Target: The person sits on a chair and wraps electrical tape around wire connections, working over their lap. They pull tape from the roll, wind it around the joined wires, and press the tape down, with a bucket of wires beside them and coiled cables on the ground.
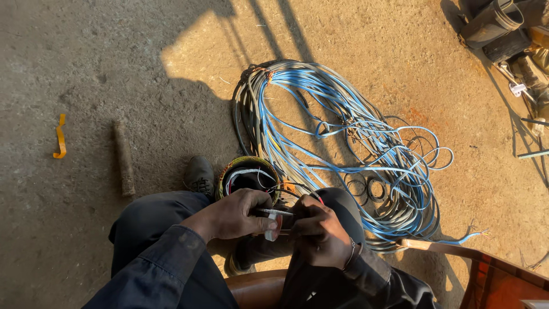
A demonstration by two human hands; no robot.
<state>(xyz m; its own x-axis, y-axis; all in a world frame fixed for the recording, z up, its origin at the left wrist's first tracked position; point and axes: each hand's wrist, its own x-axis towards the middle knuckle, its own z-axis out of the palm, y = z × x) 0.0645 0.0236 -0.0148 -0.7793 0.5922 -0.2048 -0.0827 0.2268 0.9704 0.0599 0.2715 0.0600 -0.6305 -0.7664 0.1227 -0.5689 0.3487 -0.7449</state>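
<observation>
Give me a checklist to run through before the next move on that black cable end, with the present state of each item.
1. Left hand has a grip on the black cable end: ok.
2. Right hand has a grip on the same cable end from the other side: ok.
3. White tag at the cable end in view between the hands: ok.
4. Blue cable bundle lying tidy on the ground: not ok, loops sprawl loose.
5. Round motor stator by the shoe resting steady: cannot tell.
6. Cable end stripped or bare: cannot tell, hidden by fingers.
</observation>
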